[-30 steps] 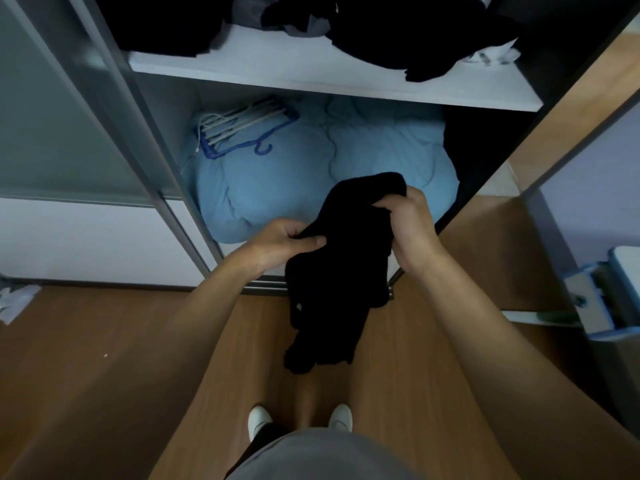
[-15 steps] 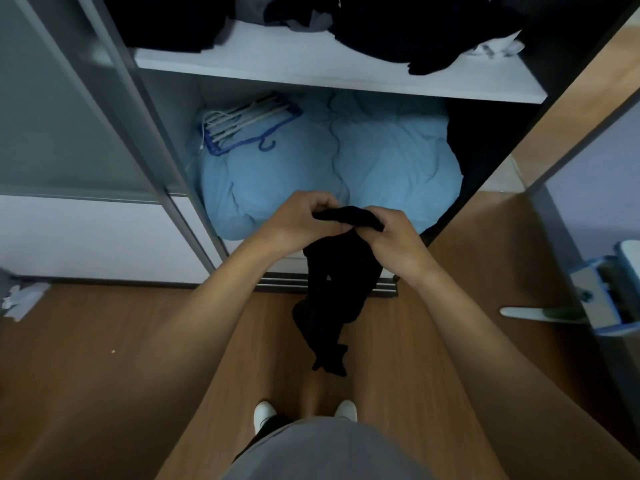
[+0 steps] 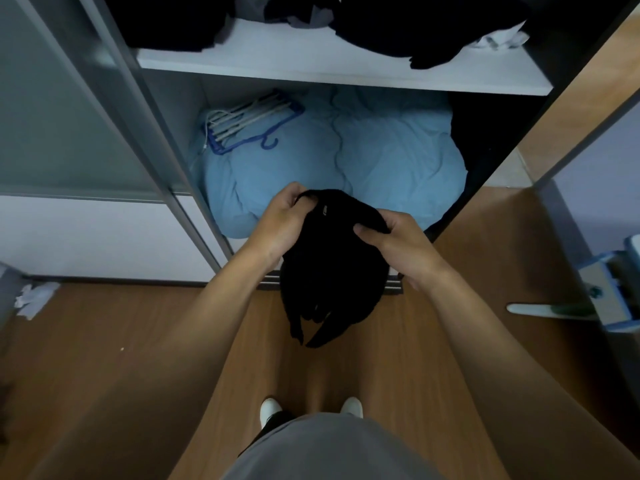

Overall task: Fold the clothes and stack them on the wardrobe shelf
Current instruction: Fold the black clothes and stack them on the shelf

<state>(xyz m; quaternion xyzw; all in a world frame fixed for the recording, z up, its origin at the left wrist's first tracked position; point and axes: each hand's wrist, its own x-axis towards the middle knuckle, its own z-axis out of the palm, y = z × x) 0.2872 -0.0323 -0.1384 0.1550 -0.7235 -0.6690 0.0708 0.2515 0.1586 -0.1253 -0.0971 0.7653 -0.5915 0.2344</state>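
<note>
Both hands hold a bunched black garment (image 3: 332, 271) in front of the open wardrobe.

The left hand (image 3: 287, 220) grips the garment's upper edge, fingers curled over the cloth. The right hand (image 3: 398, 244) pinches the cloth just to its right, thumb on top. Between and below the two grips the garment hangs as a dark bundle, its loose ends dangling above the wooden floor (image 3: 138, 341); the cloth is too dark to tell how it is folded. Beyond the grip a blue duvet (image 3: 381, 157) fills the lower compartment, with hangers (image 3: 249, 123) on it up and left of the hands. Higher still, the white shelf (image 3: 311, 69) carries loose dark clothes (image 3: 433, 29).
</note>
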